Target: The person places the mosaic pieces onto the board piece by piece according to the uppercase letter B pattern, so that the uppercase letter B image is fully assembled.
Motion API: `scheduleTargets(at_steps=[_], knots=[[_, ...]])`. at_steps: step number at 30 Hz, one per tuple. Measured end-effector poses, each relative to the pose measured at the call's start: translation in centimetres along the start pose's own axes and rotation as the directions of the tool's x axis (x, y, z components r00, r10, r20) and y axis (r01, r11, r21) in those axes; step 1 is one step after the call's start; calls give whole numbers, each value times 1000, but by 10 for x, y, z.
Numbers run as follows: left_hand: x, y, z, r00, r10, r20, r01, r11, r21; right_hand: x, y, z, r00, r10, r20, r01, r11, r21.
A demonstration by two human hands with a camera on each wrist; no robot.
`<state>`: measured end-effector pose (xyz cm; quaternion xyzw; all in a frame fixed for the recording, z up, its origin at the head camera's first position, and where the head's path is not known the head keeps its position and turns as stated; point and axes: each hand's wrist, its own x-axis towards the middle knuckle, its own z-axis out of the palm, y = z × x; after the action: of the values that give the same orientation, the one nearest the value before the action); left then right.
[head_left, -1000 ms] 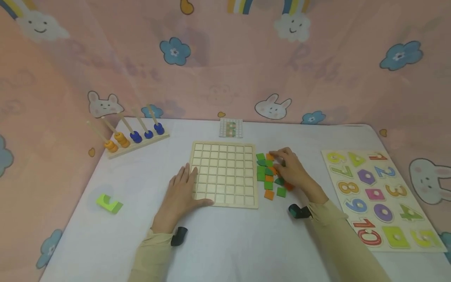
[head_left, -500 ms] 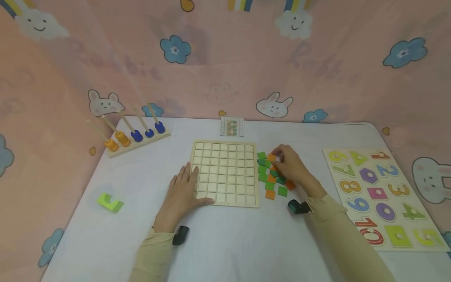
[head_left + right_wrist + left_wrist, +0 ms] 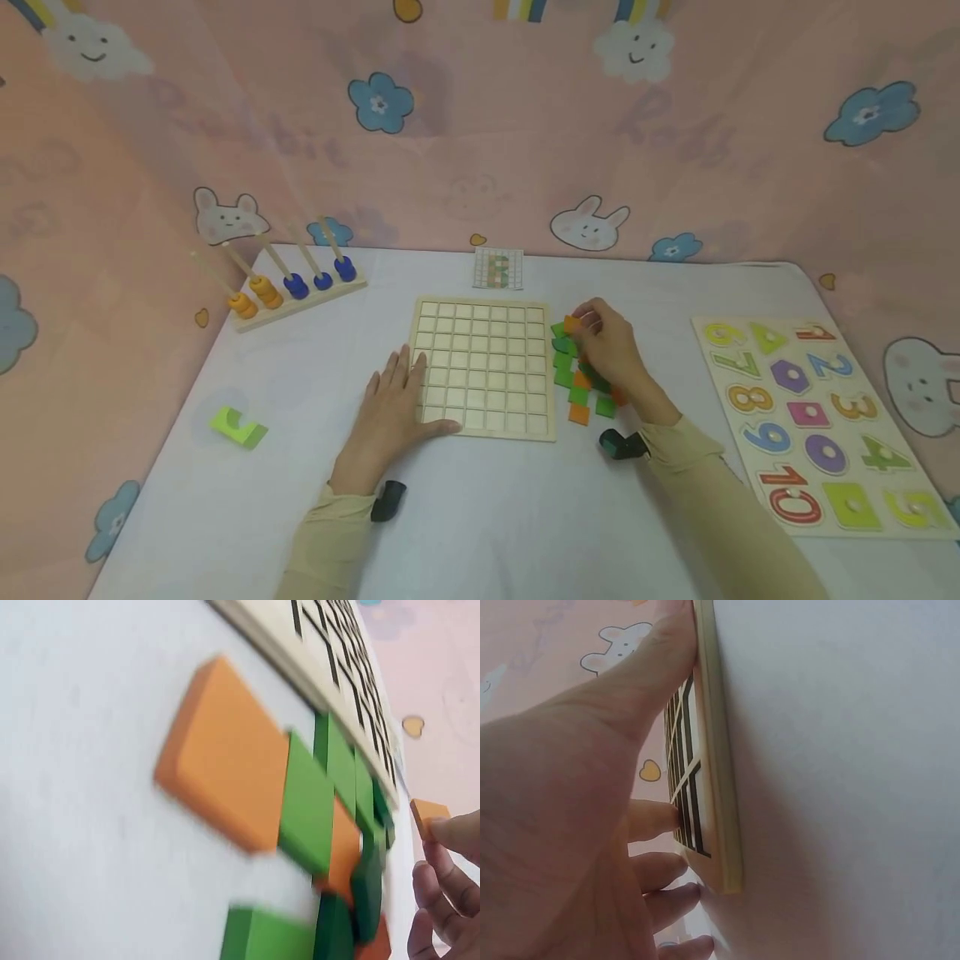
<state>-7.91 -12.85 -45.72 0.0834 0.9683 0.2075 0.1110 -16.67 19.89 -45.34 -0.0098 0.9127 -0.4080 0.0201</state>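
Observation:
A square wooden grid board (image 3: 483, 368) lies on the white table with bare cells. My left hand (image 3: 386, 417) rests at its left side, fingers spread and thumb along the near edge; in the left wrist view the thumb touches the board (image 3: 721, 787). To the right of the board, my right hand (image 3: 617, 346) pinches an orange square tile (image 3: 572, 324) between thumb and fingers, held above the table as the right wrist view shows. Beneath and beside that hand lie several green tiles (image 3: 562, 377) and orange tiles (image 3: 229, 761), some hidden by it.
A small pattern card (image 3: 498, 269) lies beyond the board. At the back left stands a peg abacus (image 3: 300, 302) with orange and blue beads. A lime-green arch block (image 3: 238, 427) sits at left, a number-and-shape puzzle board (image 3: 825, 425) at right.
My right hand has picked up the orange tile from the far end of the pile and moved slightly left towards the board. The left hand stays at the board's left side.

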Motion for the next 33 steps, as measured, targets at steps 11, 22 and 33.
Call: scheduleTargets(at_steps=[11, 22, 33], knots=[[-1, 2, 1, 1000, -2, 9, 2, 1000, -2, 4, -28, 35, 995, -97, 28, 94, 989, 114], [-1, 3, -2, 1000, -8, 18, 8, 1000, 10, 12, -64, 63, 984, -150, 93, 131, 974, 183], [-1, 5, -4, 1000, -13, 6, 13, 1000, 25, 26, -75, 95, 990, -107, 93, 98, 991, 93]])
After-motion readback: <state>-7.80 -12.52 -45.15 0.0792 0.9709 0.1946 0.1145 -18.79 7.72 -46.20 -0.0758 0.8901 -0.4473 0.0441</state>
